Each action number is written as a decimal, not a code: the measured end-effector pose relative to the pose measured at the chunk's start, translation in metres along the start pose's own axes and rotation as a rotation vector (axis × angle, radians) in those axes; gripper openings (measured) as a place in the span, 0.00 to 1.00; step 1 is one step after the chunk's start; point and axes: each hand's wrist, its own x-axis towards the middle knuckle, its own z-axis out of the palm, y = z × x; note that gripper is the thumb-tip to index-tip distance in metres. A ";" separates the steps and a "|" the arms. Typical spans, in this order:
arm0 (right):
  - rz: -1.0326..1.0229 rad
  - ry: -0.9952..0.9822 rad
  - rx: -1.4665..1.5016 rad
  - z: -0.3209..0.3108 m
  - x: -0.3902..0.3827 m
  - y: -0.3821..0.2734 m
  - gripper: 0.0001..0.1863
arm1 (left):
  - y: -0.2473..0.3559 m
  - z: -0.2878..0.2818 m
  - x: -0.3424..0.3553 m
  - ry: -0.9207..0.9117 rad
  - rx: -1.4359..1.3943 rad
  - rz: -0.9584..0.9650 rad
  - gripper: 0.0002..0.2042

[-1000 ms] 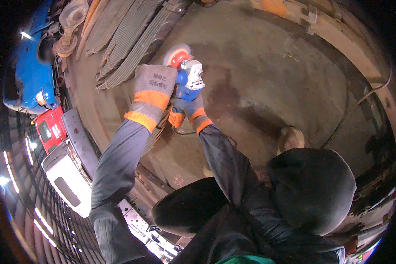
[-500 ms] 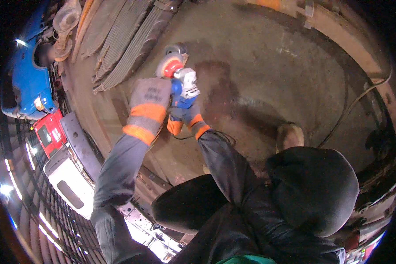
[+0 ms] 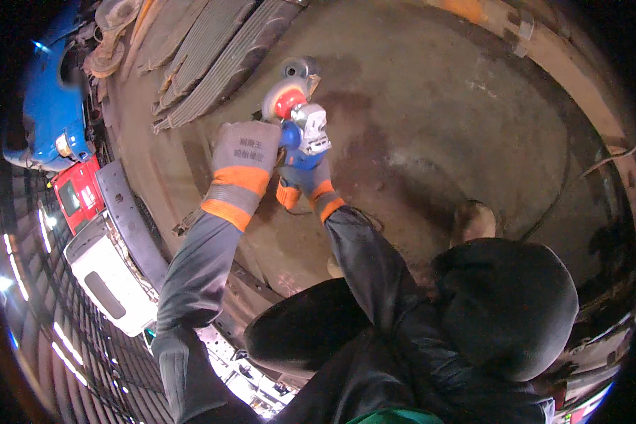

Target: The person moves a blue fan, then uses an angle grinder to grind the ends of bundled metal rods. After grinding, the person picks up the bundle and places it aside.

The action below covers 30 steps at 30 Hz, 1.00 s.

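Both my hands, in grey gloves with orange-striped cuffs, are closed round an angle grinder (image 3: pixel 314 128). My left hand (image 3: pixel 244 147) grips its blue side handle; the fingers are mostly hidden under the back of the glove. Wrapped round the blue body is my right hand (image 3: pixel 314 178), with the tool's orange rear end (image 3: pixel 287 195) sticking out beside it. The grinder's round disc, red at its middle, points away from me. Against or just behind the disc stands a metal part with a round eye (image 3: pixel 298 68); whether they touch I cannot tell.
Stacks of long leaf springs (image 3: pixel 222 71) lie on the floor at the far left. A metal beam (image 3: pixel 558 56) curves along the right, with a cable (image 3: pixel 608 166) near it. Blue, red and white truck cabs (image 3: pixel 109 275) stand at the left. My knees are bent close below.
In the picture, the grinder and my right hand sit slightly further right. The metal part with the eye and the leaf springs have shifted too, as the view moved a little. My grip is unchanged.
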 end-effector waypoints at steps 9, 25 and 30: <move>-0.022 0.188 0.264 0.020 0.005 -0.016 0.32 | -0.010 -0.013 0.008 0.125 0.090 0.103 0.08; 0.065 0.197 0.286 0.018 0.005 -0.028 0.35 | -0.016 -0.019 0.015 0.016 0.039 0.095 0.10; 0.111 0.136 0.190 0.012 0.005 -0.022 0.32 | -0.013 -0.016 0.010 -0.032 0.033 0.033 0.09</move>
